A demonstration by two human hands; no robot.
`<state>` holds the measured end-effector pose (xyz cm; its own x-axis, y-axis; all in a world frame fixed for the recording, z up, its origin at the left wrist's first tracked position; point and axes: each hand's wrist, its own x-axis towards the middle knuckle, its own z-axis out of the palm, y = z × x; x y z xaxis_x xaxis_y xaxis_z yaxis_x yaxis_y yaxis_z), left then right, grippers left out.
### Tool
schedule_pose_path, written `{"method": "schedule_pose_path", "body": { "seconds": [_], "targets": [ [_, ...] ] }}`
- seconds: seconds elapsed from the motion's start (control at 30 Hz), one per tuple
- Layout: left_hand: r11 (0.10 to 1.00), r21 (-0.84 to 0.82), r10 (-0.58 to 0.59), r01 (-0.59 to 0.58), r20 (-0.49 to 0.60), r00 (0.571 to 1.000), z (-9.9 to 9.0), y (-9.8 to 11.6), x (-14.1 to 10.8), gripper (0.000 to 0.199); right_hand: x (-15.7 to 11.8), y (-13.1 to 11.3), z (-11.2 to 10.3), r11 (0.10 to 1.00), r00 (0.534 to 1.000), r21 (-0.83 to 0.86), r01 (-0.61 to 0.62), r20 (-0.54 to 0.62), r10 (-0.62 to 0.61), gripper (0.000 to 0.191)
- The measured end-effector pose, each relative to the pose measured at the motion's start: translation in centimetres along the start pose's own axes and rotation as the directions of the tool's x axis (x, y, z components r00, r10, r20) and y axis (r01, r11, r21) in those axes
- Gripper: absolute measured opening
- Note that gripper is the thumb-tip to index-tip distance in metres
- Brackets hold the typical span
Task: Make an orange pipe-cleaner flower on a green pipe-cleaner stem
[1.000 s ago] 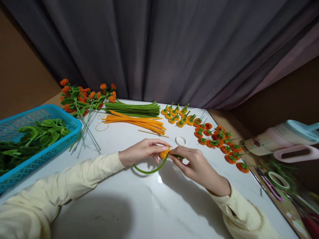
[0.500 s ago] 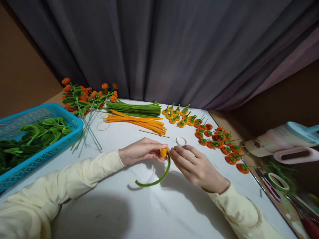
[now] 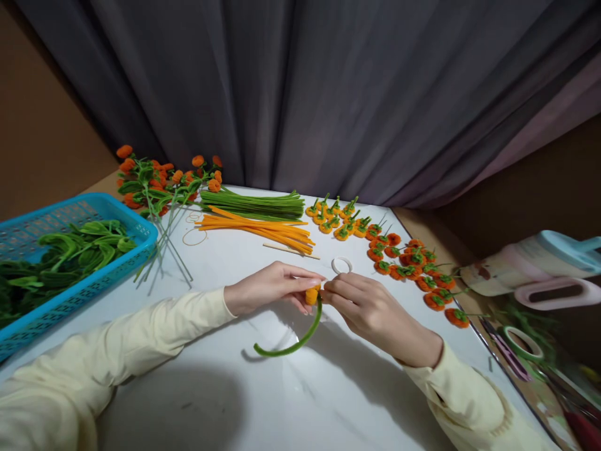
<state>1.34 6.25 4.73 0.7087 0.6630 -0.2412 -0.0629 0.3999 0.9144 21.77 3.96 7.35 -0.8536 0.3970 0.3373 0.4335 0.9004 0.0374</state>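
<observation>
Between the thumb and fingers of my left hand [image 3: 267,288] is a small orange pipe-cleaner flower head [image 3: 312,295]. A green pipe cleaner [image 3: 300,341] hangs from its right side and curves down and left over the white table. My right hand [image 3: 369,310] is closed, its fingertips pinched at the flower's right side where the green pipe cleaner meets it. What exactly those fingertips grip is hidden. Just beyond the right hand lies a white ring [image 3: 342,265]. Behind the hands rest a bundle of orange pipe cleaners [image 3: 258,228] and a thin stick [image 3: 291,251].
A blue basket [image 3: 107,263] of green leaves stands at left, with stemmed orange flowers [image 3: 159,178] behind it. Green pipe cleaners [image 3: 253,204] lie at the back. Yellow-orange flower heads [image 3: 342,232] and darker orange ones [image 3: 434,300] line the right. A tumbler [image 3: 530,260] and green tape [image 3: 523,343] are beyond.
My right hand has turned and its fingers have closed in more tightly beside the flower head. The flower head has shifted slightly right and down, the green pipe cleaner with it.
</observation>
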Motion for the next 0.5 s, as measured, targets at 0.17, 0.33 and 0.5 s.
{"method": "schedule_pose_path", "body": {
  "seconds": [0.17, 0.33, 0.5],
  "targets": [
    [0.993, 0.113, 0.021, -0.036, 0.135, 0.991, -0.15, 0.22, -0.15, 0.034, -0.07, -0.31, -0.15, 0.991, 0.996, 0.107, -0.078, -0.027, 0.081, 0.022],
    [0.973, 0.212, 0.065, -0.086, 0.101, 0.993, 0.20, 0.19, -0.13, 0.031, -0.24, -0.50, -0.07, 0.965, 0.990, 0.230, -0.125, -0.036, 0.137, 0.018],
    [0.967, 0.247, 0.050, -0.069, 0.081, 0.995, 0.10, 0.30, 0.00, 0.031, -0.26, -0.55, -0.42, 0.964, 0.994, 0.246, -0.103, 0.004, 0.106, 0.023]
  ]
}}
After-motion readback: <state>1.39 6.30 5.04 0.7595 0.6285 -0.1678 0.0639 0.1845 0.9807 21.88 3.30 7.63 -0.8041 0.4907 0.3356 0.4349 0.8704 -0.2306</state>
